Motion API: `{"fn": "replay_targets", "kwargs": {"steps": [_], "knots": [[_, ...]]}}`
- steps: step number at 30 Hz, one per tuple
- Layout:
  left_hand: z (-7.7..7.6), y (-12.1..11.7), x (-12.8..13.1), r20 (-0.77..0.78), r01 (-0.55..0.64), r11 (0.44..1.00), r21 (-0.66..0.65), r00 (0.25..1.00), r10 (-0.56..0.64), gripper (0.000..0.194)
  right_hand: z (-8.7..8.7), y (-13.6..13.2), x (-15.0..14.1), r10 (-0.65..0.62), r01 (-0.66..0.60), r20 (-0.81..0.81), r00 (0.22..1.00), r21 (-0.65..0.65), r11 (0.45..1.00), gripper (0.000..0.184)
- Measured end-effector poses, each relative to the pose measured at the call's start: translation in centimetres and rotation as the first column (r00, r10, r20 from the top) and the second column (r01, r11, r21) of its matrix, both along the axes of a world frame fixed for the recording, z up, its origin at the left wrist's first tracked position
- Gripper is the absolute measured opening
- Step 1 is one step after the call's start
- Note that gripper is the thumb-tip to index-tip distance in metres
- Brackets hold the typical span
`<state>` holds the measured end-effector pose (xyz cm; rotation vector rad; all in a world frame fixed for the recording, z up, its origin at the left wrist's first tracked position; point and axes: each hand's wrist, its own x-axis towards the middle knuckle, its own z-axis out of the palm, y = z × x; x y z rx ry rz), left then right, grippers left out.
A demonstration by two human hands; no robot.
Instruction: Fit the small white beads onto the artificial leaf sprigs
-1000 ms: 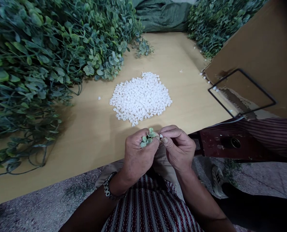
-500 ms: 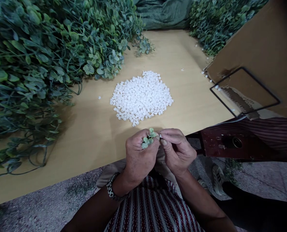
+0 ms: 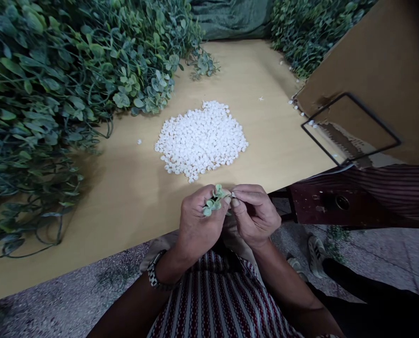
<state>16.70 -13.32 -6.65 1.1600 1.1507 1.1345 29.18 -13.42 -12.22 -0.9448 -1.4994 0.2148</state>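
My left hand (image 3: 201, 225) is closed around a small artificial leaf sprig (image 3: 213, 204), whose pale green leaves stick out above the thumb. Right beside it, my right hand (image 3: 257, 213) pinches a tiny white plastic bead (image 3: 233, 194) between thumb and forefinger, at the end of the sprig's stem. The fingertips of both hands nearly meet just over the table's front edge. Beyond them on the table lies a heap of similar white beads (image 3: 202, 138). Fingers hide most of the stem.
Piled artificial foliage (image 3: 72, 70) covers the table's left side, with more foliage (image 3: 301, 33) at the back right. A torn cardboard box (image 3: 371, 84) and a black wire frame (image 3: 350, 126) are at the right. A maroon stool (image 3: 311, 206) and another person's shoe (image 3: 317, 256) show below.
The whole view has shifted slightly, so everything appears a little further left and up. My hands keep the same hold, the right fingertips still at the stem.
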Motion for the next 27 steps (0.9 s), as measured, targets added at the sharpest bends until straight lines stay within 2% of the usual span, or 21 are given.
{"fn": "replay_targets", "kwargs": {"steps": [4, 11, 18, 27], "knots": [[0.03, 0.15, -0.19, 0.020, 0.032, 0.999, -0.007, 0.999, -0.032, 0.009, -0.05, 0.04, -0.04, 0.015, -0.015, -0.009, 1.000, -0.003, 1.000, 0.028], [-0.22, 0.28, 0.19, 0.052, -0.017, 0.997, -0.075, 0.998, 0.021, 0.013, 0.01, 0.04, -0.04, -0.001, 0.001, -0.005, 1.000, 0.007, 1.000, 0.029], [0.02, 0.27, 0.32, -0.026, -0.038, 0.999, -0.038, 0.999, 0.037, 0.019, -0.09, 0.02, -0.16, 0.005, -0.005, -0.012, 1.000, 0.027, 1.000, 0.033], [0.16, 0.24, 0.64, -0.064, -0.067, 0.998, -0.009, 0.996, 0.066, 0.025, -0.21, 0.10, 0.21, 0.005, -0.007, 0.032, 0.999, 0.047, 0.999, 0.029]]}}
